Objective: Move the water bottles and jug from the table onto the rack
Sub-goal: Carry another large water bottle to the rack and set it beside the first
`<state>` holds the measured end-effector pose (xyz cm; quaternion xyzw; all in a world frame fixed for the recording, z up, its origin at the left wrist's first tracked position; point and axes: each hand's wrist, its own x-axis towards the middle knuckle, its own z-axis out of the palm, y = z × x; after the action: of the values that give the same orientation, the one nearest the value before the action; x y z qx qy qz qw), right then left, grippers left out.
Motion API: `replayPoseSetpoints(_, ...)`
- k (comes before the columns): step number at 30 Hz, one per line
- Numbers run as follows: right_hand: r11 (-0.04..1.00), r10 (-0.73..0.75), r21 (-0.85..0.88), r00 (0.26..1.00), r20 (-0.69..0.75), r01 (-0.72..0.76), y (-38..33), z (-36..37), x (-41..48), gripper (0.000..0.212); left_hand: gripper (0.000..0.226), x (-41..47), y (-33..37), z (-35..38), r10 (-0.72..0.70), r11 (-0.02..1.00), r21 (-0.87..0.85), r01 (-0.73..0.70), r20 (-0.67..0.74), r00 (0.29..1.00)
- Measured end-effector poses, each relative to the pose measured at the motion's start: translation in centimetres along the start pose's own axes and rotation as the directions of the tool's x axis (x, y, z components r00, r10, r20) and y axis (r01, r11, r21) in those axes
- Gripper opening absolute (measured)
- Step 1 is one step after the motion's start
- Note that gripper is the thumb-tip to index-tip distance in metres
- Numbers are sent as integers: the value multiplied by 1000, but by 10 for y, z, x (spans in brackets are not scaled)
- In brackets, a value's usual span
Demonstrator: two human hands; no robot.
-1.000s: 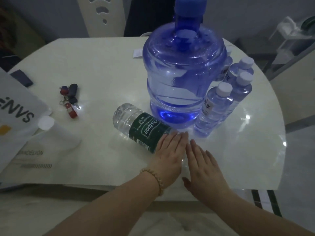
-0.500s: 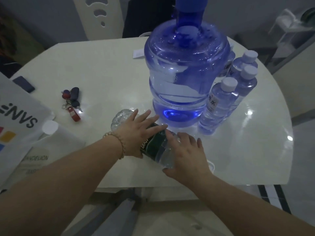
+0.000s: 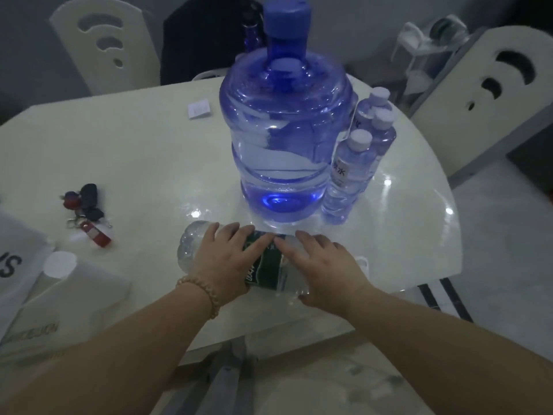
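A large clear water bottle with a green label (image 3: pixel 264 266) lies on its side near the front edge of the white table (image 3: pixel 134 163). My left hand (image 3: pixel 223 259) wraps over its left half and my right hand (image 3: pixel 326 269) covers its right half. Behind it stands a big blue water jug (image 3: pixel 284 136) with a blue cap. Three small clear bottles with white caps (image 3: pixel 351 172) stand upright just right of the jug. The rack (image 3: pixel 425 52) shows faintly at the far right behind a chair.
A bunch of keys (image 3: pixel 86 214) lies at the left of the table. White paper bags (image 3: pixel 45 295) cover the near left corner. A small white card (image 3: pixel 199 109) lies behind the jug. White chairs (image 3: pixel 104 40) stand at the back.
Both hands have moved from flat beside the lying bottle onto it, and now they grip it. The bottle has turned closer to parallel with the table's front edge.
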<state>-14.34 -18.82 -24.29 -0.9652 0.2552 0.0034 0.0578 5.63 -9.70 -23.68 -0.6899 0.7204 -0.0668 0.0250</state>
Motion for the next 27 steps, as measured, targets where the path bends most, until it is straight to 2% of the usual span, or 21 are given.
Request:
replayPoseSetpoints(5, 995, -27, -98, 999, 40, 31, 39, -29, -42, 129, 95, 12, 52, -14, -9, 994, -111, 3, -55, 998)
replayPoseSetpoints(9, 984, 55, -171, 998, 12, -53, 98, -71, -97, 130, 89, 61, 116, -43, 48, 981, -178, -73, -141, 989)
replayPoseSetpoints(16, 944, 221, -230, 970, -96, -238, 222, -130, -224, 118, 91, 170, 261, -104, 236, 957, -81, -280, -348, 908)
replayPoseSetpoints(21, 933, 263, -217, 956, -134, -287, 326, -165, -311, 112, 91, 242, 382, -141, 264, 955, -47, -294, -321, 909)
replayPoseSetpoints(27, 897, 348, -248, 930, -118, -366, 445, -201, -401, 121, 94, 320, 518, -177, 284, 947, -53, -317, -323, 903)
